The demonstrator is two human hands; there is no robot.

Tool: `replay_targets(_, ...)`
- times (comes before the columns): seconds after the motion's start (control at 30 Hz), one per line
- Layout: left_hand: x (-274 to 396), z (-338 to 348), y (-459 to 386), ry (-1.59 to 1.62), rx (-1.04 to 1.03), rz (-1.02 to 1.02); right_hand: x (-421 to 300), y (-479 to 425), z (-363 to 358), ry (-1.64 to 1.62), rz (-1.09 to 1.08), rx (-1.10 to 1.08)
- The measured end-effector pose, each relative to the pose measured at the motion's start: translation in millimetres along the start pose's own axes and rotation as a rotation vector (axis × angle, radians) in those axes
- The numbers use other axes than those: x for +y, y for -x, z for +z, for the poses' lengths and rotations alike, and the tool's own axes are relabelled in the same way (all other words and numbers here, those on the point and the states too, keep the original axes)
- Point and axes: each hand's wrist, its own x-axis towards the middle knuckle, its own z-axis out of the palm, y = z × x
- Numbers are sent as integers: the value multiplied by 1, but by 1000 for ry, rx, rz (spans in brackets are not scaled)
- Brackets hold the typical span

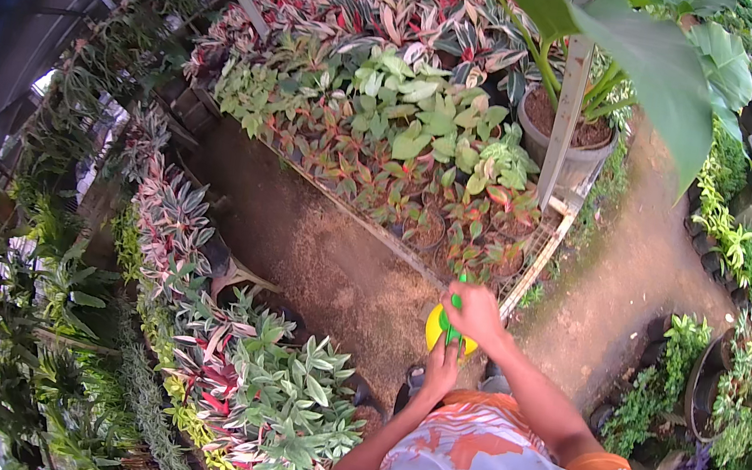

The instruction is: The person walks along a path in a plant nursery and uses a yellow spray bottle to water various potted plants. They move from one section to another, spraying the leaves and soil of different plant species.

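Note:
A yellow bottle (434, 327) with a green top (453, 330), which looks like a hand pump sprayer, is held in front of my body. My right hand (478, 314) is closed around the upper green part. Below it, my left hand (442, 367) has its fingers on the near end of the green part, against the yellow bottle. A green tip (463, 277) points away from me at small red-and-green potted plants (468, 230) at the near corner of a plant bench. My fingers hide much of the sprayer.
The metal bench frame (356, 219) carries light-green plants (416, 110) and striped pink plants (410, 7). A metal post (566, 110) rises beside a large pot (532, 138) whose broad leaf (655, 72) overhangs. Dirt paths (316, 248) run around it, with another plant row (295, 383) at left.

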Motion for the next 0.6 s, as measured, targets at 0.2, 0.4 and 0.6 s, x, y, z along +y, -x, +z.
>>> replay_targets(0.2,-18,-26,-14,62,-78,84,-77,-24,-44,-4,-69,338)
replay_targets(0.4,-16,-39,-24,50,-148,52,-31,-6,27,27,204,301)
replay_targets(0.6,-1,-56,-25,54,-118,132,-90,-38,-14,23,63,414)
